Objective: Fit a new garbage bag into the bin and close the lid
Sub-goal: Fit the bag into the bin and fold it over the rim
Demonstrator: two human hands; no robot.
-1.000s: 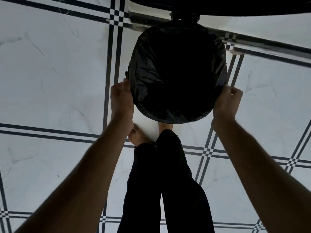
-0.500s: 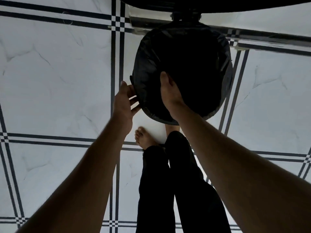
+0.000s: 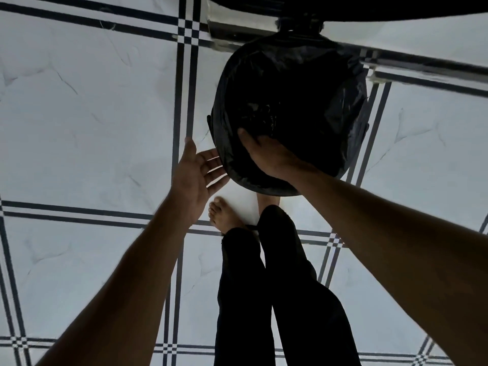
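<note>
Garbage bag (image 3: 311, 83) lines the bin (image 3: 211, 124) ahead of both hands. Right hand (image 3: 266, 154) reaches inside, its grip hidden; left hand (image 3: 194, 178), fingers spread, steadies the rim. Recommend pressing the liner down evenly, holding the rim.

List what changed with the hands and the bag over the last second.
The right hand let go of the bin's right rim, crossed over, and now reaches down into the black garbage bag, pressing it inward. The left hand released its grip on the left rim and now rests open, fingers against the outside. The bin stayed in place with the bag over its rim, lid still up, feet unmoved.
</note>
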